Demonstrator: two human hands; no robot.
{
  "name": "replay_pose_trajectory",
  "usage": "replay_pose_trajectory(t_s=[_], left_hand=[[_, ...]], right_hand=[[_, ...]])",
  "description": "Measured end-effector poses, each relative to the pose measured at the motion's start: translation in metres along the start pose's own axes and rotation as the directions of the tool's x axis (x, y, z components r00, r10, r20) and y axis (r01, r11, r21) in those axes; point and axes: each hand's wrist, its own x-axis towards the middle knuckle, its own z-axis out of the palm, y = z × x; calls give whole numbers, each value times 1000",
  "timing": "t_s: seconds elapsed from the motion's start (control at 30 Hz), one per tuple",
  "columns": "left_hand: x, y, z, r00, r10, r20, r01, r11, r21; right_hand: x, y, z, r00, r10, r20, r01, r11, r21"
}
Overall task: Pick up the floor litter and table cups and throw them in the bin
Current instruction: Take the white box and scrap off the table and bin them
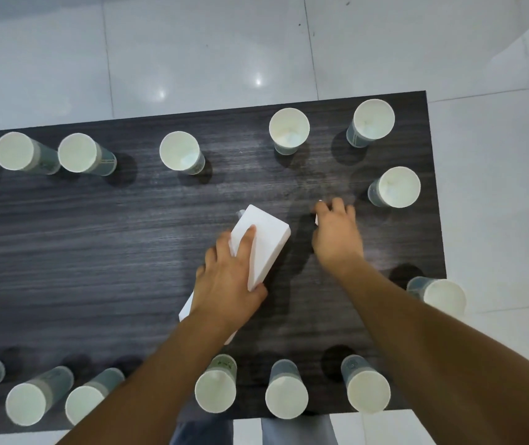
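Several white paper cups with grey-green sides stand upright along the edges of the dark wood table [96, 239]: a far row [179, 154], a near row [286, 392] and some at the right end [398, 187]. In the table's middle lies a long white box [268, 239]. My left hand [231, 277] grips it, with fingers over its top and the thumb against its right side. My right hand [337, 232] is just right of the box, fingers curled down at the tabletop. It pinches a small white piece [316, 219], mostly hidden under the hand.
Glossy pale floor tiles [208, 59] surround the table on the far side and the right. One cup [443, 297] stands at the table's right edge, close to my right forearm. My legs show below the table's near edge.
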Motion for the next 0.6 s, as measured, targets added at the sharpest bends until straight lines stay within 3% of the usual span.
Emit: replay_pose_trajectory(t_s=[0.27, 0.5, 0.6], left_hand=[[-63, 32, -44, 998, 56, -4, -56, 997, 50], [-157, 70, -83, 964, 263, 48, -267, 956, 121], [-207, 81, -89, 937, 342, 72, -350, 922, 169]], right_hand=[[-122, -6, -41, 991, 77, -108, -63, 990, 123], [-272, -9, -76, 935, 213, -285, -126, 947, 295], [-340, 1, -72, 902, 315, -296, -198, 910, 363]])
